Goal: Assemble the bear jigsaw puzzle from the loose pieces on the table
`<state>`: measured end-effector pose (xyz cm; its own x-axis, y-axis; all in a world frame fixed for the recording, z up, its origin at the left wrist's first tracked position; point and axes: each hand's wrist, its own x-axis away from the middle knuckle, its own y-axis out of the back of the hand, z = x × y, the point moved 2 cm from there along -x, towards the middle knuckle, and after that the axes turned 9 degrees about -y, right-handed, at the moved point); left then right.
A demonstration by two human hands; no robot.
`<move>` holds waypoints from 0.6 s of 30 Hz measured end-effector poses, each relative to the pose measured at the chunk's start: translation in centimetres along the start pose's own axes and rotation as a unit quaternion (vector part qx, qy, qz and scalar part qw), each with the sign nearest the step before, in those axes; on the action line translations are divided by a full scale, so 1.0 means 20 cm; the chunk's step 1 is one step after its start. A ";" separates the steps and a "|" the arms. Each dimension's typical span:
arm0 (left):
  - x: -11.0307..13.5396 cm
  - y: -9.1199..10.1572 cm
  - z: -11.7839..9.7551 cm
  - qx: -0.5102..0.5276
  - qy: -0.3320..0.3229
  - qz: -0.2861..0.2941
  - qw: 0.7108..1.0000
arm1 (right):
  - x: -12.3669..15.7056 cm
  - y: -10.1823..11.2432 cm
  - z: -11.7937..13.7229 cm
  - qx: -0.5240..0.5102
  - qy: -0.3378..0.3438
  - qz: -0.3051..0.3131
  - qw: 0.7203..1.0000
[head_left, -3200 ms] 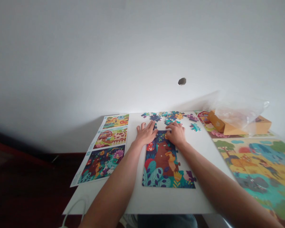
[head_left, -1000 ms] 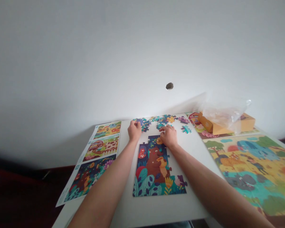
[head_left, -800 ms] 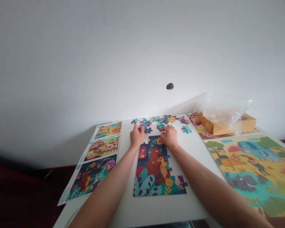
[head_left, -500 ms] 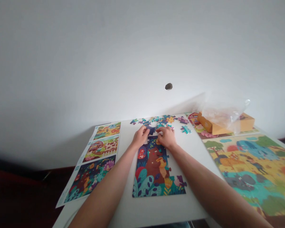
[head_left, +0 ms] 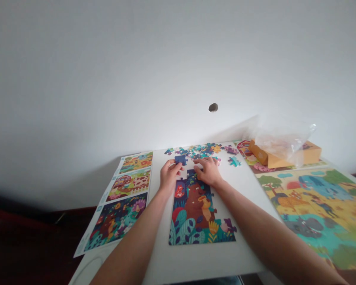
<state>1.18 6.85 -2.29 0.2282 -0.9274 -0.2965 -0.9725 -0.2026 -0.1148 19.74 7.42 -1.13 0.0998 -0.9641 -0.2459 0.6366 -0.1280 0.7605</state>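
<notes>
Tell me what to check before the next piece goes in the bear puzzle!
1. Blue piece in the left hand: ok, at the fingertips.
2. Right hand steadying the puzzle: ok, it rests on the top edge.
3. Open gap at the puzzle's top: ok, the top rows are unfinished.
4. Piece turned the right way: cannot tell, too small.
5. Loose pieces in reach: ok, just beyond the hands.
6. Picture sheet in view: ok, left of the puzzle.
</notes>
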 end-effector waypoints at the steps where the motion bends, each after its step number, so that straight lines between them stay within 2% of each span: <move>1: 0.00 -0.01 0.00 -0.029 0.004 0.031 0.999 | 0.00 0.01 0.00 -0.023 0.006 -0.009 1.000; 2: 0.00 -0.03 0.00 -0.051 0.006 0.061 0.997 | 0.00 0.01 0.00 -0.044 0.013 -0.016 0.999; 5: 0.01 -0.04 -0.01 -0.080 -0.012 0.091 0.993 | 0.00 0.01 0.00 -0.091 0.026 -0.022 0.995; 11: -0.01 0.00 -0.01 -0.104 -0.040 0.104 0.988 | -0.01 0.00 -0.03 -0.180 0.021 -0.023 0.983; 18: -0.03 0.03 -0.04 -0.126 -0.130 0.120 0.976 | -0.02 -0.01 -0.05 -0.208 0.024 -0.011 0.978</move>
<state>0.38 7.09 -1.51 -0.0347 -0.8529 -0.5208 -0.9724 -0.0916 0.2148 20.43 8.17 -1.76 0.1113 -0.9492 -0.2944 0.8936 -0.0340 0.4475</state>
